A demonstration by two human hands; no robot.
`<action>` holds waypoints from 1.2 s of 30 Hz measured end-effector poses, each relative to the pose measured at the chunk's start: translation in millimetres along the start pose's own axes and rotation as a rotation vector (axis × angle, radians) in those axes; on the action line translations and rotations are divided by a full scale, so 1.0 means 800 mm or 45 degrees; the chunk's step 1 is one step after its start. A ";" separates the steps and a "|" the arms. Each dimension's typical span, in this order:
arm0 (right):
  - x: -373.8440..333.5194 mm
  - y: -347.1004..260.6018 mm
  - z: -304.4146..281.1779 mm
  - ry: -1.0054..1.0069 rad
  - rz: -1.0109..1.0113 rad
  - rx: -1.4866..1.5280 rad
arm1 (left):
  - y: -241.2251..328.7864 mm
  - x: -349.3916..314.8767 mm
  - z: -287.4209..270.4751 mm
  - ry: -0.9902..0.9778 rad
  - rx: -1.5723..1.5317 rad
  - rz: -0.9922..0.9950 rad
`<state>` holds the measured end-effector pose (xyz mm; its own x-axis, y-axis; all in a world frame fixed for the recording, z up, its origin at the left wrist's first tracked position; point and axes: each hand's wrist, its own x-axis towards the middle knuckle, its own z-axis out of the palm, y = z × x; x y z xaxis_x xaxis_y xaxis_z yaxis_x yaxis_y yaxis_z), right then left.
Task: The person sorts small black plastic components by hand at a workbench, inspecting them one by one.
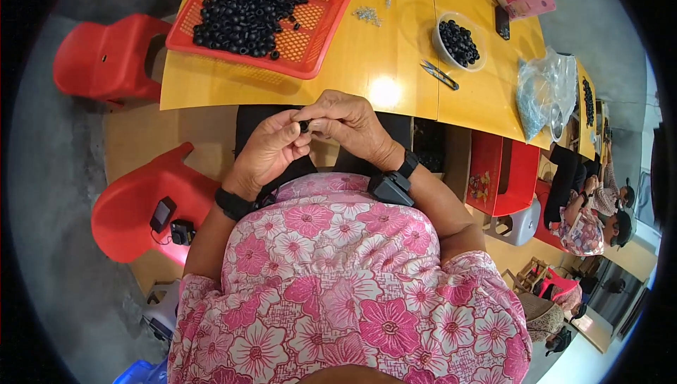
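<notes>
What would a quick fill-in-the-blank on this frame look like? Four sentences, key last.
1. In the picture, the mesh basket, holding many small rings, is ____ of the plastic tub.
2. The left hand and right hand meet at one ring, coloured ____.
3. Of basket and tub, the thread snips lie nearer the ____.
4. The tabletop is coloured ____.
Missing: left; black; tub; yellow.

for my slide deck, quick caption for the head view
Left hand and right hand hold a small black piece before a yellow table.
</notes>
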<state>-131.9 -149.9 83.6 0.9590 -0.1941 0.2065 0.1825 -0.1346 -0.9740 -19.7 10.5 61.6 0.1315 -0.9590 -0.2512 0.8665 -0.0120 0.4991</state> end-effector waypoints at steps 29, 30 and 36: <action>0.051 0.130 -0.161 0.920 0.159 -0.953 | 0.008 0.019 -0.090 0.066 0.129 0.114; 0.051 0.131 -0.163 0.921 0.190 -0.915 | 0.008 0.020 -0.090 0.064 0.129 0.111; 0.059 0.092 -0.140 0.828 0.195 -1.218 | 0.007 0.016 -0.096 0.009 0.082 0.166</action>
<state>-97.3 -278.2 32.1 0.6143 -0.6960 0.3719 -0.4295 -0.6903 -0.5823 23.8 19.8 -2.8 0.2446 -0.9515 -0.1868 0.8092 0.0941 0.5799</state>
